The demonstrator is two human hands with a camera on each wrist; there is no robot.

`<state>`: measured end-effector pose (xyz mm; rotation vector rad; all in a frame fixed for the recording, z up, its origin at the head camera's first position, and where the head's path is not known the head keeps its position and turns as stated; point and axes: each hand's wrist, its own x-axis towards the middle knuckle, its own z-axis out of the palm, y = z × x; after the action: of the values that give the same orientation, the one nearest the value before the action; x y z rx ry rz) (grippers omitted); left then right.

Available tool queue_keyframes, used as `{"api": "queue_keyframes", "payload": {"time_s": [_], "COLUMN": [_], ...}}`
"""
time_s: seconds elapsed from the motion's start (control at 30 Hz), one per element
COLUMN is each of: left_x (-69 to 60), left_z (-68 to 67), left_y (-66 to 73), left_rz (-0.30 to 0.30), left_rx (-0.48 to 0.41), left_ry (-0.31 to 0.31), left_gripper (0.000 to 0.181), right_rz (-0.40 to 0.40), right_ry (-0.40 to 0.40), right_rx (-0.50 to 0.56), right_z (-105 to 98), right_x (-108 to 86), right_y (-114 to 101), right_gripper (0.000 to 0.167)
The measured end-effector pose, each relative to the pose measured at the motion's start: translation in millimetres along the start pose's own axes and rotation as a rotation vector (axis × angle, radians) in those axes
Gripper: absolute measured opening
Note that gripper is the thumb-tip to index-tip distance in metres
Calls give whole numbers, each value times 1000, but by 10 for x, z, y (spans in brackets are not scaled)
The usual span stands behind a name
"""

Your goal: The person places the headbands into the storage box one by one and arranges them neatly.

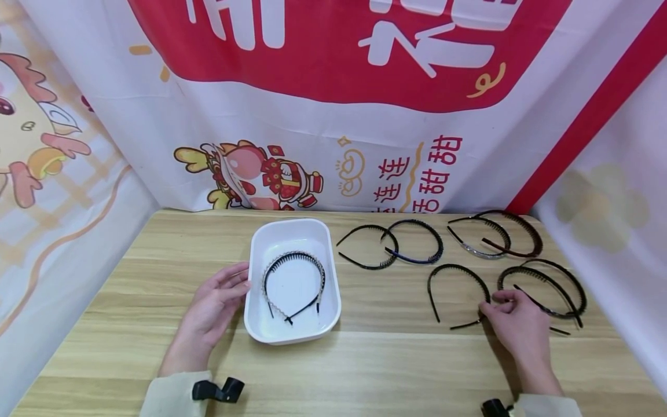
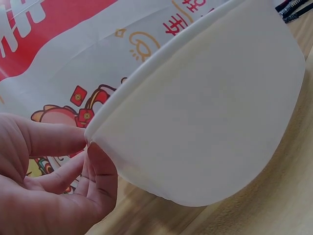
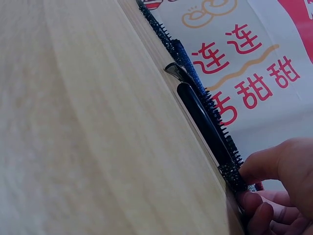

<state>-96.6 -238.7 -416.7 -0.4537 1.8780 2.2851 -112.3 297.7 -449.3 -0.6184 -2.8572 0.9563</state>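
My left hand (image 1: 216, 307) pinches the left rim of a white plastic container (image 1: 335, 289) between thumb and fingers; the left wrist view shows its outer wall (image 2: 205, 107) close up. Inside lie a black toothed headband (image 1: 322, 278) and a pale beaded one (image 1: 264, 284), overlapping. On the right side of the table, my right hand (image 1: 521, 330) pinches the right side of a black headband (image 1: 430, 284), which lies low against the wood. In the right wrist view, thumb and fingertips (image 3: 249, 200) grip a glittery dark part of it.
More headbands lie in overlapping groups: a black one (image 1: 365, 226) and a blue-black one (image 1: 440, 249) right of the container, dark ones (image 1: 537, 237) at the back right, black ones (image 1: 581, 289) beyond my right hand. A printed cloth (image 1: 312, 116) hangs behind the wooden table (image 1: 156, 260).
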Motion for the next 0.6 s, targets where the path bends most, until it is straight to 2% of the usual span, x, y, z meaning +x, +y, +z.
{"api": "queue_keyframes", "payload": {"time_s": [0.6], "left_x": [22], "left_z": [19], "left_y": [-29], "left_rz": [7], "left_rx": [-23], "left_ry": [-4], "left_gripper": [54], "right_rz": [-1], "right_ry": [6], "right_rx": [19], "right_z": [7], "right_x": [2], "right_y": [-1], "right_gripper": [37]}}
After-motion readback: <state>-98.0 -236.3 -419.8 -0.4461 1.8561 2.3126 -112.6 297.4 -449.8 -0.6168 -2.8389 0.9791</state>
